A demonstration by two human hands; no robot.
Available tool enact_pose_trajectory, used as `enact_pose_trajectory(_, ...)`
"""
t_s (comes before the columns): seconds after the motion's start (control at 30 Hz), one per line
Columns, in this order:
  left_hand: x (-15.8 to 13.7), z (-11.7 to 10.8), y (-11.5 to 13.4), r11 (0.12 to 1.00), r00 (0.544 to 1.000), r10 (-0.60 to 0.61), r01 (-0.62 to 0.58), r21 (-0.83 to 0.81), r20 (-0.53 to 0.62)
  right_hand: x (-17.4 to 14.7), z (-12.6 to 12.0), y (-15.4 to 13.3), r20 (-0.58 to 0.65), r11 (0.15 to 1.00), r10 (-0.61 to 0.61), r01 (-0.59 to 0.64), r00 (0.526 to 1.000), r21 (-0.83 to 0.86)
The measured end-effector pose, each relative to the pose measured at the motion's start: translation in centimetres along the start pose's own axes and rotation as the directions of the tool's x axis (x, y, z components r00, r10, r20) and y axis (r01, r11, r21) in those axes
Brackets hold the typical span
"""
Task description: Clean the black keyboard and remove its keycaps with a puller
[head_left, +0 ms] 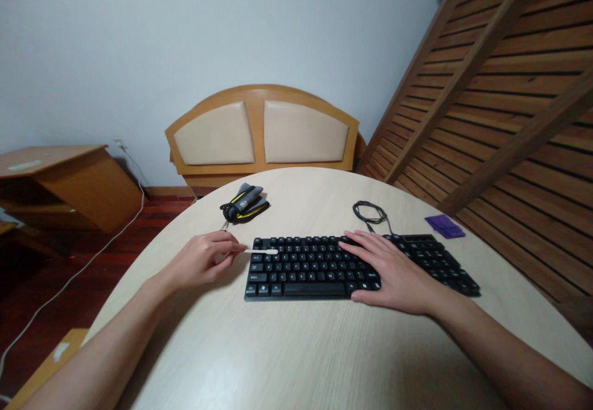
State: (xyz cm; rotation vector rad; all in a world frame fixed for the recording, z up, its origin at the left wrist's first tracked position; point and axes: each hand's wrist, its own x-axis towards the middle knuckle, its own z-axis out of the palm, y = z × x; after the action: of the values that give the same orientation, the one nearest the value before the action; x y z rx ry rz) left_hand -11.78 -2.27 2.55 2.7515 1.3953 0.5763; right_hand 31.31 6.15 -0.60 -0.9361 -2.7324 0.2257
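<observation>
A black keyboard (315,289) lies flat on the round table (259,348). My left hand (206,257), left of the keyboard, is closed in a pinch on a thin white cotton swab (265,251). The swab points right, its tip over the upper-left keys; whether it touches them I cannot tell. My right hand (393,277) rests across the right part of the keyboard with its fingers spread, hiding some keys between the main block and the number pad.
Behind the keyboard are its coiled black cable (370,212), a folded purple cloth (445,226) at the right and a grey-black pouch with yellow trim (245,204) at the left. A wooden headboard (257,126) stands beyond the table, and a slatted wooden panel (491,120) leans at the right.
</observation>
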Motion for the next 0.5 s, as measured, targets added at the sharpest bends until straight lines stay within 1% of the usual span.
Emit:
enact_pose_trajectory(0.2,0.06,-0.09,0.08,1.0,0.999,0.029,-0.029,-0.008,-0.013,-0.04,-0.12,-0.11,0.005,1.0,-0.001,0.001,1.0,0.014)
enact_pose_trajectory(0.5,0.01,0.35,0.0,1.0,1.0,0.02,-0.02,-0.008,0.009,-0.02,-0.03,0.1,-0.002,1.0,-0.013,0.013,1.0,-0.006)
